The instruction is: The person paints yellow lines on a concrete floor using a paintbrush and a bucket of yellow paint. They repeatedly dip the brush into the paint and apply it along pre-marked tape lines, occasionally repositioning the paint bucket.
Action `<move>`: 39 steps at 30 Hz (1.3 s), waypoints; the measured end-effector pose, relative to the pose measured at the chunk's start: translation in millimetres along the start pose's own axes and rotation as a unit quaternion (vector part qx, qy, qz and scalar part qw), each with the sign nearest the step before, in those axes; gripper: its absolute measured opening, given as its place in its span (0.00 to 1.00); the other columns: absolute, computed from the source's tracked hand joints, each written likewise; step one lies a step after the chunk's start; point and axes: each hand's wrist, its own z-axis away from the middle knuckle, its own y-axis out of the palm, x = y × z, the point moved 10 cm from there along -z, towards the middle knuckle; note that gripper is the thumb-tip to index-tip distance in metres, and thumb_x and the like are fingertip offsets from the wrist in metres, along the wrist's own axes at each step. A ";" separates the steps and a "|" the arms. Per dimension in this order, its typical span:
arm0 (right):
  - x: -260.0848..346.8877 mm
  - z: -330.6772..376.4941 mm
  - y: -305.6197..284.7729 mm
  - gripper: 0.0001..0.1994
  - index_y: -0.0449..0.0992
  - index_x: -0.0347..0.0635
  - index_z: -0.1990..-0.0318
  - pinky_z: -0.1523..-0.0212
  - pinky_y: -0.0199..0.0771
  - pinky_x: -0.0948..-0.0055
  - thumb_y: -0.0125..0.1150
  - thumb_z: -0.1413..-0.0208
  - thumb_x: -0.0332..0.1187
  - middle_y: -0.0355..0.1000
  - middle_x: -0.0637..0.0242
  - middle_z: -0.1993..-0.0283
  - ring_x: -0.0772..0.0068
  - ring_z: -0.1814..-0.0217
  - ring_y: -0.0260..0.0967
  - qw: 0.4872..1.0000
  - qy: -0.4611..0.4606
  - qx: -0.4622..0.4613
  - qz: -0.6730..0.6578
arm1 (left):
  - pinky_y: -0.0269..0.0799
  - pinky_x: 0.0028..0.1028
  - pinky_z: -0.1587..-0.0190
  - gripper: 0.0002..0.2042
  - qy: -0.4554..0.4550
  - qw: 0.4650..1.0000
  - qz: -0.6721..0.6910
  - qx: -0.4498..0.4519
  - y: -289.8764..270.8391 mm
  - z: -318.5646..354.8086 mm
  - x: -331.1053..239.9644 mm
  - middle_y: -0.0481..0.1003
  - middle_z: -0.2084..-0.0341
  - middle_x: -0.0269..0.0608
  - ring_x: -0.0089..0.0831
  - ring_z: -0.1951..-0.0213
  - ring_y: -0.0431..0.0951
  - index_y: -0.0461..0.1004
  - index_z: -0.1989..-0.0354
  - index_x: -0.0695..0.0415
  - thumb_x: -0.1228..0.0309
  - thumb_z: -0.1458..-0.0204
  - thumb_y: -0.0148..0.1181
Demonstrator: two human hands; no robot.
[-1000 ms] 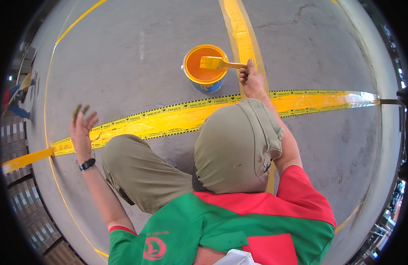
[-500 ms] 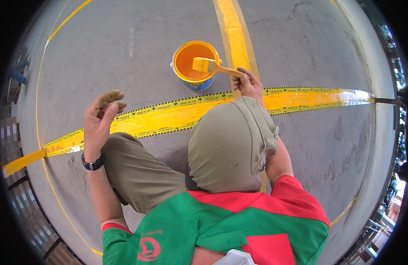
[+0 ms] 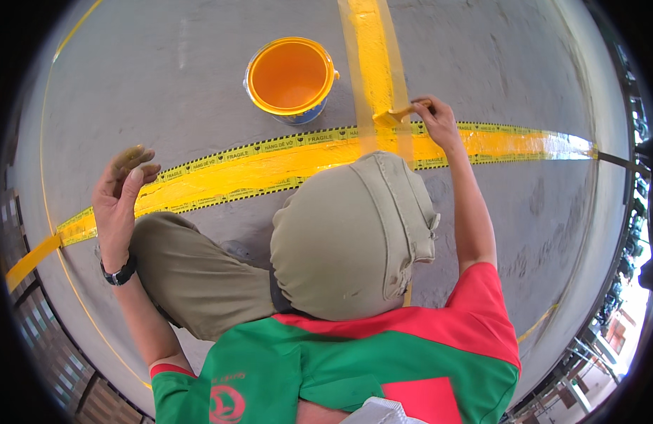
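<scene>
My right hand grips the wooden handle of a paintbrush. Its yellow bristles touch the painted yellow line that runs away from me, near where that line meets a crosswise yellow stripe. To the left of the brush stands a paint bucket with orange-yellow paint inside. My left hand hangs in the air near the left part of the stripe, paint-stained, with fingers loosely bent and apart. Nothing shows in it.
Yellow-and-black printed tape edges the crosswise stripe; translucent tape borders the other line. My bent knees lie close to the stripe. Slatted pallets stand at the far left, and a pale kerb curves along the right.
My right hand has swung the paintbrush from above the bucket to the right, down onto the yellow line. My left hand stays raised with its fingers bent.
</scene>
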 end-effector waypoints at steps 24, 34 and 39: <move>53.0 22.7 11.6 0.09 0.80 0.40 0.55 0.56 0.74 0.60 0.58 0.37 0.32 0.79 0.53 0.61 0.49 0.58 0.75 0.959 -0.136 0.138 0.206 | 0.77 0.30 0.46 0.20 -0.058 0.997 -0.042 0.006 6.7 -14.5 20.0 0.78 0.50 0.48 0.32 0.52 0.81 0.70 0.40 0.65 0.65 0.35 0.57; 48.2 -92.1 22.0 0.07 0.81 0.39 0.57 0.60 0.76 0.61 0.59 0.38 0.29 0.80 0.56 0.61 0.51 0.60 0.77 0.954 -0.231 -0.095 0.168 | 0.77 0.28 0.47 0.20 -0.055 0.998 -0.030 0.015 13.7 -19.9 19.3 0.78 0.50 0.47 0.31 0.52 0.80 0.70 0.40 0.65 0.64 0.35 0.58; 51.7 -43.1 52.2 0.08 0.81 0.39 0.57 0.55 0.75 0.60 0.59 0.39 0.28 0.80 0.58 0.61 0.52 0.55 0.76 0.945 -0.228 0.062 0.227 | 0.77 0.28 0.47 0.20 -0.053 0.997 -0.050 -0.012 -0.7 -8.0 17.9 0.78 0.49 0.47 0.31 0.52 0.81 0.70 0.40 0.65 0.65 0.35 0.57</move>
